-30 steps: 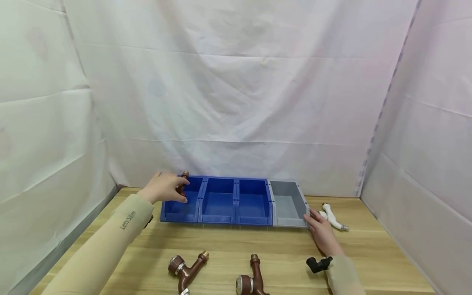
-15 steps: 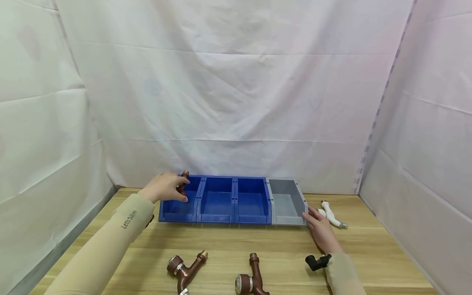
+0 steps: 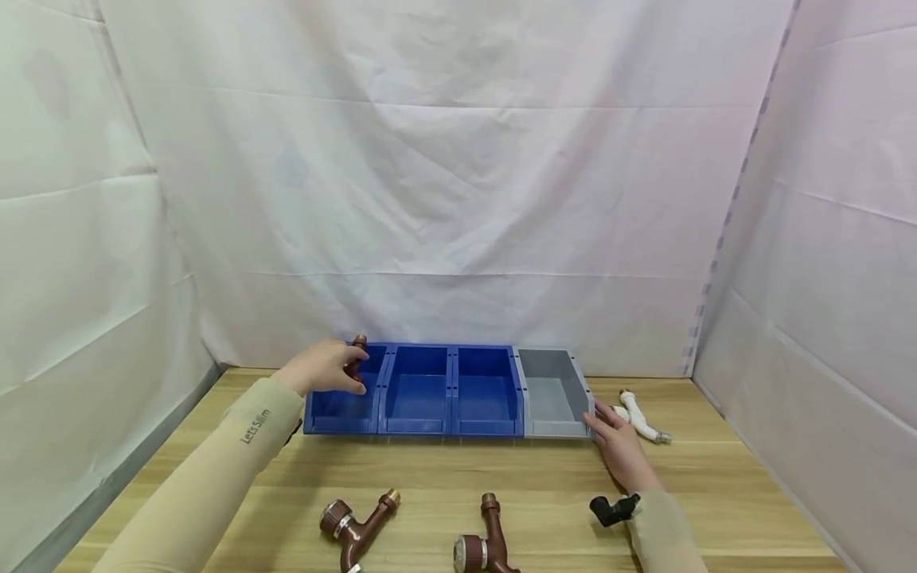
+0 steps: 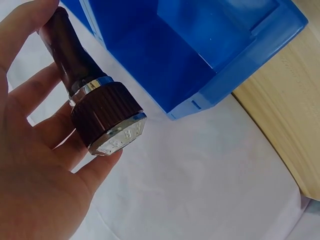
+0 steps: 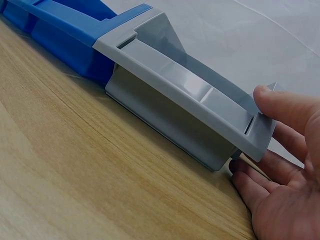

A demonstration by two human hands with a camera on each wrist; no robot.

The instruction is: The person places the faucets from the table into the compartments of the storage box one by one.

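1. Head view: your left hand (image 3: 324, 368) holds a brown tap (image 3: 356, 354) over the leftmost blue bin (image 3: 344, 426), with the tap's threaded end showing at the top and part of its body hidden by your fingers.
2. Those fingers, seen from the left wrist, curl round the tap with the thumb against its narrow body, spread about as far as that body needs. The ribbed knob (image 4: 107, 110) with its silver face sticks out beyond the grip. Whether the tap touches the bin, the views do not settle.
3. Your right hand (image 3: 622, 446) pinches the front corner of the grey bin (image 3: 559, 428) at the right end of the row: thumb on the lip, the other fingers at the outer side and underneath.
4. You appear to be at the placing step, setting this tap into the leftmost bin while your right hand steadies the row. The release is not yet done.
5. Your next move likely calls for lowering the tap to the bin floor, keeping the knob clear of the walls, then loosening the left fingers and lifting them straight out.
6. On the worktop (image 3: 415, 469) in front of the bins lie a second brown tap (image 3: 360, 535) and a third brown tap (image 3: 494, 529); a white tap (image 3: 640, 418) lies just beside your right hand. They probably come later.
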